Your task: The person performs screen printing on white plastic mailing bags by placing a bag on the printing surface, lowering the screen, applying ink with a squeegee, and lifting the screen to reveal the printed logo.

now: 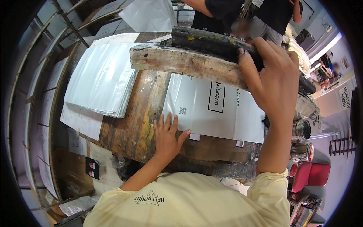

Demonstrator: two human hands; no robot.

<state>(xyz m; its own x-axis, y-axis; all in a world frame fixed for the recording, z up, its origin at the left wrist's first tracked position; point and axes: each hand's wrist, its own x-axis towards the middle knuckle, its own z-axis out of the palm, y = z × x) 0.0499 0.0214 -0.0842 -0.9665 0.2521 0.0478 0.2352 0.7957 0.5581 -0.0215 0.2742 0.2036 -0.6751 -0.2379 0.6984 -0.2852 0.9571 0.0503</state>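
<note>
A white plastic mailer [196, 109] with black print lies flat on the stained wooden table [145, 102]. My left hand [169, 138] rests palm down at its near left corner, fingers spread. Above the mailer's far part is the raised wooden frame [189, 62] of a printing screen. Along it lies a dark, ink-stained squeegee [211, 43]. My right hand [274, 75] reaches over the frame and closes around the squeegee, its thumb on the near side. Whether those fingers also grip the frame is hidden. Beneath the frame, the mailer's far edge is out of sight.
To the left lies a thick stack of white plastic mailers [100, 77]. Tins [301, 130] stand on the right, above a red chair [318, 174]. Shelving [47, 125] with boxes runs along the left. Beyond the table other people stand, one in a dark shirt [276, 15].
</note>
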